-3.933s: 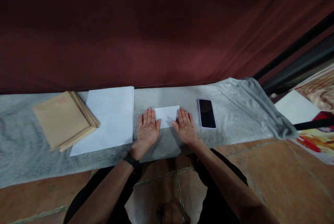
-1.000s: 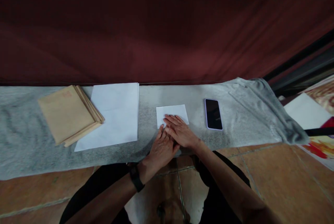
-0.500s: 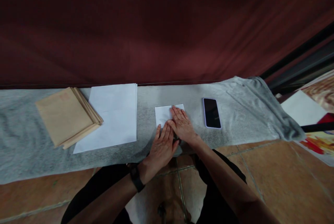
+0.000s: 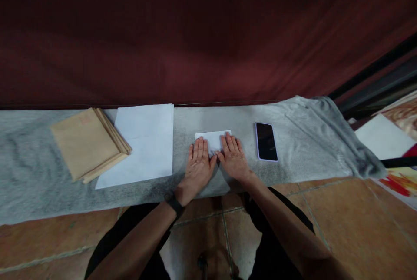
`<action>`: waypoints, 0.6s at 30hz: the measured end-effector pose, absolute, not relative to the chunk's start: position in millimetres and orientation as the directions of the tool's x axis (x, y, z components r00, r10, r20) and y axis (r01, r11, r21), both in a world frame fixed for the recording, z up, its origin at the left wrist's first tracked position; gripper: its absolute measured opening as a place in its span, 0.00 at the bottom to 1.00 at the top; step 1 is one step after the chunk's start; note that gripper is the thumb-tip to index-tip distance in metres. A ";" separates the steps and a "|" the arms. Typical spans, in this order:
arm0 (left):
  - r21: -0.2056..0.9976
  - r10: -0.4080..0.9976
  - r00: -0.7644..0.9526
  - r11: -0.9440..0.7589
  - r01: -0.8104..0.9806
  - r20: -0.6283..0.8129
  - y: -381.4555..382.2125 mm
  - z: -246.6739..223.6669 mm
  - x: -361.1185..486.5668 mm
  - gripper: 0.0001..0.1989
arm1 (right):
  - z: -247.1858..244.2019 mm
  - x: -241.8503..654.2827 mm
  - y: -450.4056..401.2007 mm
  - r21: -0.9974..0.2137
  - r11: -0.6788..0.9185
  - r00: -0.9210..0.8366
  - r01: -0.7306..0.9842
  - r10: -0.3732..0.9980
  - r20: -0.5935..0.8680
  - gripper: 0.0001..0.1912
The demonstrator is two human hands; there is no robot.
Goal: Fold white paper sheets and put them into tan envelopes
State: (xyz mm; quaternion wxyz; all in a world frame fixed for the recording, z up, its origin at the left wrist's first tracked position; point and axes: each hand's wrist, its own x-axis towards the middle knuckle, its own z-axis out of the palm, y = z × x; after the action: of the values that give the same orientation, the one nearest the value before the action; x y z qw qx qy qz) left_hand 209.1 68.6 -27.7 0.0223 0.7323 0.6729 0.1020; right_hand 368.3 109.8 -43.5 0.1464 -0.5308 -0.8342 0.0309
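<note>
A small white rectangle of paper (image 4: 214, 139), seemingly folded, lies on the grey cloth before me. My left hand (image 4: 199, 163) rests flat over its left part, fingers stretched away from me. Over its right part my right hand (image 4: 233, 156) is pressed flat, fingers slightly spread. The two thumbs come close together near the paper's lower edge, which the hands partly cover. Neither hand grips anything.
Larger white sheets (image 4: 148, 141) lie to the left, partly under a stack of brown envelopes (image 4: 86, 143). A phone (image 4: 266, 141) in a pale purple case lies to the right. The grey cloth (image 4: 309, 141) covers the narrow surface, with a dark red curtain (image 4: 195, 54) behind.
My left hand has moved up onto the left part of the small paper. My right hand has shifted right, so the hands now lie side by side. The view has shifted slightly.
</note>
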 end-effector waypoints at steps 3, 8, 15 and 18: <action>0.163 0.994 0.029 -0.045 0.986 0.102 78.8 -29.8 205.7 0.35 | -44.5 369.5 108.0 -0.209 0.426 -0.380 0.880 0.897 0.228 0.36; 0.158 0.995 -0.001 -0.015 0.987 0.104 88.0 -32.6 200.2 0.35 | -48.9 373.3 107.1 -0.201 0.413 -0.362 0.888 0.898 0.249 0.36; 0.176 0.987 -0.036 0.008 0.984 0.159 91.0 -34.8 193.8 0.35 | -54.9 384.1 104.9 -0.227 0.421 -0.359 0.878 0.894 0.269 0.39; 0.197 0.984 -0.037 0.003 0.980 0.173 91.1 -36.5 192.1 0.35 | -55.0 388.5 102.6 -0.239 0.413 -0.347 0.879 0.897 0.273 0.39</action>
State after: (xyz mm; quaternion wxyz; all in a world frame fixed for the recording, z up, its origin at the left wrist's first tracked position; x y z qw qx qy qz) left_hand 192.1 91.1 -36.5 0.0070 0.6937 0.7080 0.1321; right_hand 388.5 102.6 -55.0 0.1829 -0.5413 -0.8203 0.0253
